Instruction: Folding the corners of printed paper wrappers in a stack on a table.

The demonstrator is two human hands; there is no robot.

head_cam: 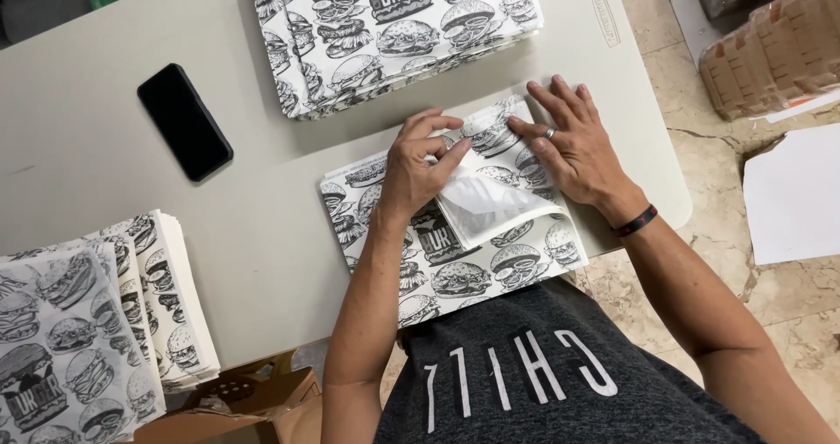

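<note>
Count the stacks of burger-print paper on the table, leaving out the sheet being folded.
2. One stack of printed paper lies at the table's far edge, beyond both hands. The other stack sits at the near left corner, partly cut off by the frame, so more may be hidden.
</note>
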